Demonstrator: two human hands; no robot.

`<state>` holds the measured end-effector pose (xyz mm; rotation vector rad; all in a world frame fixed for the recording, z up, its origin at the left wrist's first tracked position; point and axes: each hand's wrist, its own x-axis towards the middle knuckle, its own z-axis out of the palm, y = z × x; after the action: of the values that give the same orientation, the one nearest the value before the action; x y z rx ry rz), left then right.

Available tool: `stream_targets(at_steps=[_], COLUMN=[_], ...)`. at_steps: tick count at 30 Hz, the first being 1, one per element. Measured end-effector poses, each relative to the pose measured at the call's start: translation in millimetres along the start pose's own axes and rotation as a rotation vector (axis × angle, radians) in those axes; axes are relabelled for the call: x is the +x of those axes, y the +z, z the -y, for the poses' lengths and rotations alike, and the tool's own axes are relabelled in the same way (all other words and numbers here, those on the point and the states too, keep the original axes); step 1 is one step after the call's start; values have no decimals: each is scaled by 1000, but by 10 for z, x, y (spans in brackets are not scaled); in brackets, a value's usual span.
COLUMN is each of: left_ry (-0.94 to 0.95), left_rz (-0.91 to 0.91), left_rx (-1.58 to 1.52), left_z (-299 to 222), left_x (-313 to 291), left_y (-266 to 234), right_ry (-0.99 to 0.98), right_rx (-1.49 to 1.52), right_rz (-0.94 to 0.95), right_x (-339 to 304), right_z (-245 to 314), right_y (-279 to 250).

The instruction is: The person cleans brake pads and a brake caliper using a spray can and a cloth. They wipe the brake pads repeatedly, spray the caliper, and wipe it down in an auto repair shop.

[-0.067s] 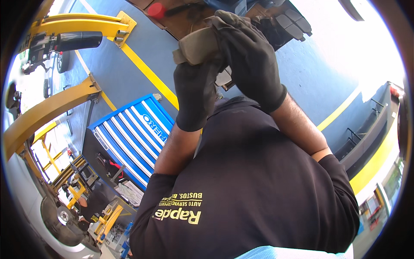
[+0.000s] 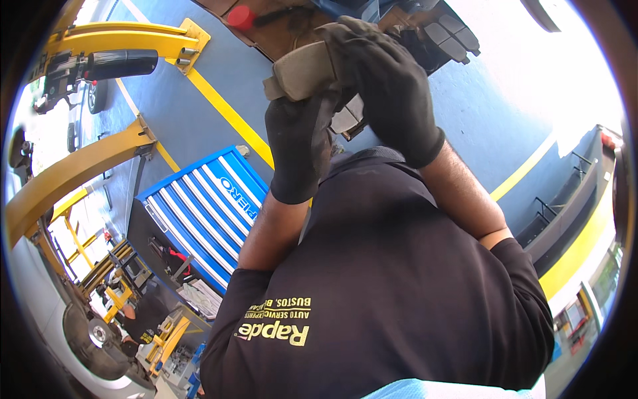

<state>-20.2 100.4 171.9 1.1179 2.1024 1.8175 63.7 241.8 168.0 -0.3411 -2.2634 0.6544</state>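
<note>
The left hand [image 2: 297, 143] clamps fingers on a grey pad [image 2: 302, 72]. At its right, whether the right hand [image 2: 391, 93] grips, I cannot tell.

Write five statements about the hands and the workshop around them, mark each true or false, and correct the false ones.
1. The left hand holds a grey-brown pad. True.
2. The right hand is bare. False: it wears a dark glove.
3. The drawer cabinet has a red front. False: its front is mainly blue.
4. A yellow stripe runs along the blue floor. True.
5. A round red object lies above and left of the pad in the picture. True.
</note>
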Motion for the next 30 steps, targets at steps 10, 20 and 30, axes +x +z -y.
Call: stream_targets(at_steps=[10, 20, 30], left_ry=[246, -151, -48], left_rz=[134, 29, 101], left_rx=[259, -374, 88], left_z=[308, 116, 71], left_x=[-66, -101, -143], left_y=[-188, -58, -19], right_ry=[-58, -154, -183], right_rx=[19, 74, 270], right_rz=[-24, 100, 88], right_x=[25, 73, 148], right_z=[-55, 72, 298], right_y=[25, 4, -33])
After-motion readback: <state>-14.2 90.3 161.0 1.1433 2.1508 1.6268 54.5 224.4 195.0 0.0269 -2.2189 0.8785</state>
